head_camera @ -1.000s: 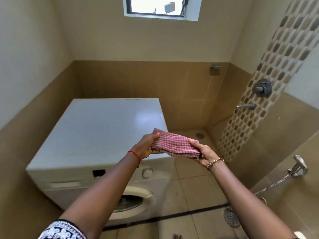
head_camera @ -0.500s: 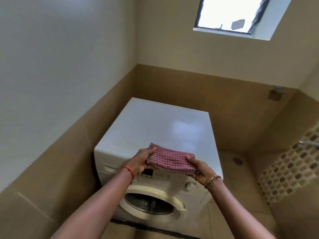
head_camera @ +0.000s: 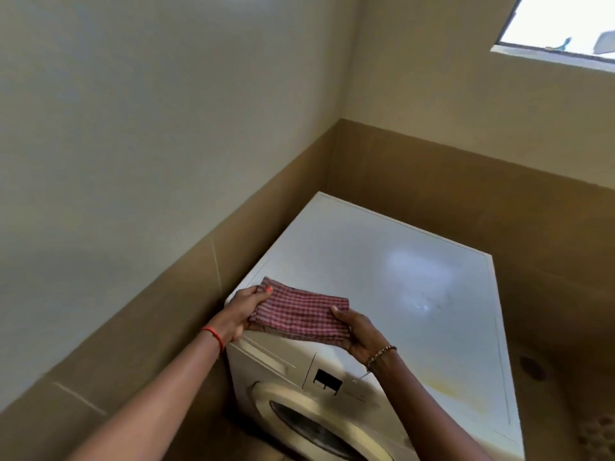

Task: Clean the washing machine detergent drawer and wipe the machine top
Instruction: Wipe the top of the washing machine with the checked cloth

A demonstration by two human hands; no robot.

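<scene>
Tan tiles line the lower walls of this small washroom, with a window [head_camera: 565, 24] high at the far right. I see the white washing machine [head_camera: 382, 277] standing in the corner, its top glossy. Both hands hold a folded red checked cloth [head_camera: 299, 314] over the top's near left corner. The left hand [head_camera: 246, 311] pinches the left end, thumb on top. The right hand [head_camera: 359, 331] grips the right end, fingers curled beneath. I cannot tell whether the cloth touches the top. The detergent drawer [head_camera: 266, 356], left on the front panel, looks closed, though blurred.
</scene>
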